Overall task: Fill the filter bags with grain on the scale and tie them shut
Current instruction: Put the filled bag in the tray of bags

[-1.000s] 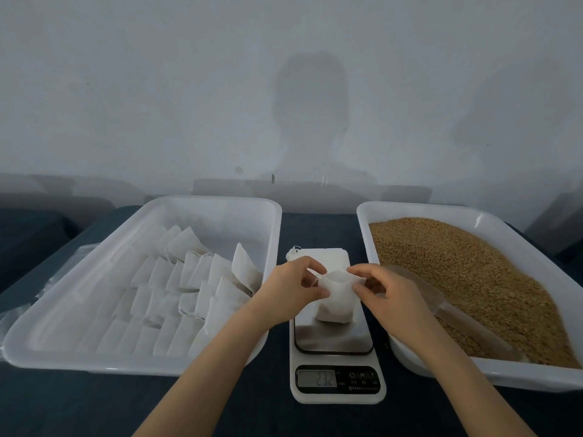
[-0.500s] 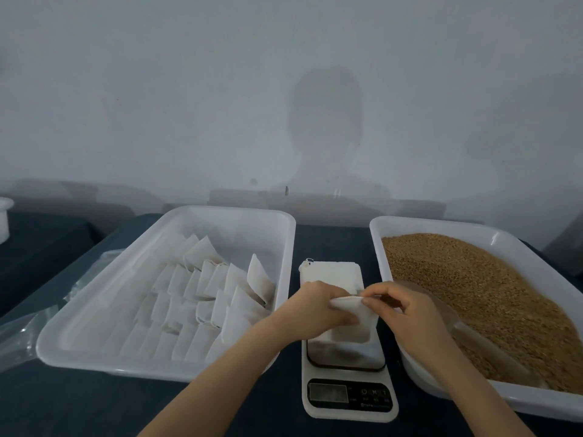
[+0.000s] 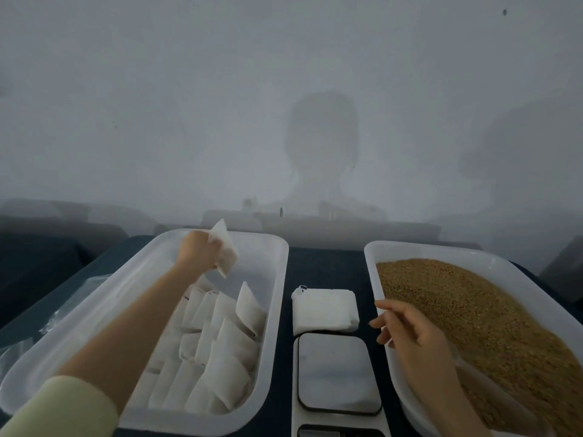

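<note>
Nearest, at 6 o'clock, the scale [image 3: 337, 373] shows a bare plate with no bag on it. At its 3 o'clock the right hand [image 3: 419, 345] hangs over the near rim of the grain tray [image 3: 441, 247], fingers loose and slightly spread, holding nothing. Just beyond that hand a pale scoop [image 3: 485, 383] lies half sunk in the grain [image 3: 489, 310]. At 9 o'clock of the scale, the left tray [image 3: 274, 310] holds rows of bags [image 3: 220, 342] that look filled, leaning on one another. At 12 o'clock, touching the scale's far edge, lies a flat stack [image 3: 325, 310] of unfilled ones. Farthest, at 11 o'clock, the left hand [image 3: 198, 250] is above the far end of the left tray with its fingers curled round one bag [image 3: 225, 247]. The blur hides whether its string is tied. This looks like the put-away step, a finished bag going to join the rows. The next move would call for the left hand to lower it beside the others and let go. Then a fresh bag comes off the stack, is opened on the plate, and the right hand takes the scoop.
</note>
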The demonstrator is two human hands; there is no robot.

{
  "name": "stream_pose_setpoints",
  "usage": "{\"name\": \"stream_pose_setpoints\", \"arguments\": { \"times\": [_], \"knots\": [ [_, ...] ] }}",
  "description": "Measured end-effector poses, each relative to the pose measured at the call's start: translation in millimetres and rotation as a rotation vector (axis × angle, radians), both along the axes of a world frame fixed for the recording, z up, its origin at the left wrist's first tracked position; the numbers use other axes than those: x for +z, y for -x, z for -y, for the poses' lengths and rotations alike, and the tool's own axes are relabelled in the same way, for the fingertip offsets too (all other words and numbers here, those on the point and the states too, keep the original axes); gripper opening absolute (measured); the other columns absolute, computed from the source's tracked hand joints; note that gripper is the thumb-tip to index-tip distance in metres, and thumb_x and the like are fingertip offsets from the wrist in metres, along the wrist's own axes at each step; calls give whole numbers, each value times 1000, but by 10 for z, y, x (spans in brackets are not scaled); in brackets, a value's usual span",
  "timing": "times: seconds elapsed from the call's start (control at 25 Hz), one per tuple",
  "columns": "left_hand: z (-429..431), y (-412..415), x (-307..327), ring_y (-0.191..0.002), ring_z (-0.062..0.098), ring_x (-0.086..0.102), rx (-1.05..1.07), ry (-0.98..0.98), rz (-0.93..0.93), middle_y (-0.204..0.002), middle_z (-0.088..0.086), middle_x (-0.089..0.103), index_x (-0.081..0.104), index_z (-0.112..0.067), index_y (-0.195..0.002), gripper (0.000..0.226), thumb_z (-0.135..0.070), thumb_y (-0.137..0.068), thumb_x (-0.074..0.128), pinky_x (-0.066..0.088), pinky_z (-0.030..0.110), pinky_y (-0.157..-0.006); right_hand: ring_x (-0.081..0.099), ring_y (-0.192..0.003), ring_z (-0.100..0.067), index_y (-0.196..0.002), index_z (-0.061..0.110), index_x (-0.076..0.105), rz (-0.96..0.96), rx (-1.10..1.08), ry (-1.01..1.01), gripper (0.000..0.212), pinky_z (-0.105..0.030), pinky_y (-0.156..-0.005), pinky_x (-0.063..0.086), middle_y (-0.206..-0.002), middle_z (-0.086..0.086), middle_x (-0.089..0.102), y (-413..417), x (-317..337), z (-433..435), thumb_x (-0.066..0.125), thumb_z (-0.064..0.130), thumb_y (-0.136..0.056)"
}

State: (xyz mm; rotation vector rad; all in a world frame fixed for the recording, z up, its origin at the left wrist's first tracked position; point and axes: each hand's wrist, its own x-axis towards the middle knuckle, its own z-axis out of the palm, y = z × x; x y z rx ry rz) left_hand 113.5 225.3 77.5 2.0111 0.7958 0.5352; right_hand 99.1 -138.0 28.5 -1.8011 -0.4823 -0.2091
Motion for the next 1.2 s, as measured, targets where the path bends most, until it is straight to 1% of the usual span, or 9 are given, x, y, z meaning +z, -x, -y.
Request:
{"name": "stream_pose_setpoints", "arguments": {
  "times": [0.16,0.36,0.48,0.56,0.64,0.72,0.84,1.0,1.2],
  "knots": [
    [-230,-102,-408,-88,34,64,7,-129,-323,-100,25,66,63,12,-104,26,-8,-96,48,51,32,-71,62,-63,-7,-98,24,65,-8,-17,19,23,-14,-60,48,-77,7,68,-24,-18,-2,50,6,-94],
    [-464,-28,-613,-60,27,52,-69,-71,-408,-73,20,56,58,11,-84,12,-1,-87,58,41,30,-54,62,-64,-6,-98,28,63,0,-29,46,25,-14,-60,48,-81,12,67,-23,-20,-9,49,7,-94],
    [-596,65,-540,-52,26,54,-76,-65,-497,-71,20,59,58,10,-89,14,-1,-85,64,49,31,-44,62,-64,-7,-97,28,63,7,-33,56,25,-16,-61,49,-80,10,68,-18,-9,-15,49,7,-94],
    [-626,73,-482,-65,31,64,-66,-121,-514,-86,25,66,59,7,-91,17,-8,-88,67,58,38,-59,62,-63,-8,-97,28,63,16,-47,42,26,-16,-59,49,-76,7,68,-4,4,-17,48,7,-94],
    [-523,37,-363,-105,35,61,-72,-440,-546,-120,23,61,58,3,-114,30,-21,-95,59,51,44,-91,61,-62,-6,-96,27,63,24,-89,9,25,-13,-57,47,-75,7,67,3,17,-6,48,6,-94],
    [-150,-24,-164,-119,32,53,-94,-648,-300,-129,13,58,53,-6,-130,38,-27,-98,53,42,41,-97,61,-63,-5,-97,27,62,18,-145,-29,24,-13,-57,48,-75,10,67,-1,28,5,47,8,-95],
    [737,-114,80,-100,30,60,-334,-704,-17,-106,8,68,64,-13,-111,24,-27,-97,52,46,36,-82,61,-66,-6,-97,30,61,3,-206,-60,24,-20,-58,48,-79,17,65,10,33,17,46,11,-95],
    [1688,-252,-159,-98,26,62,-794,-888,-459,-108,7,65,65,-10,-114,33,-35,-98,49,49,36,-85,61,-63,-7,-95,30,61,-18,-214,-82,25,-21,-58,47,-78,16,65,24,40,42,46,10,-96],
    [1972,-427,-605,-118,35,52,-828,-915,-843,-128,15,54,55,-3,-125,34,-21,-98,47,34,50,-105,61,-63,-7,-96,28,62,-33,-222,-88,24,-21,-57,47,-78,14,66,18,31,39,46,10,-95]
  ]
}}
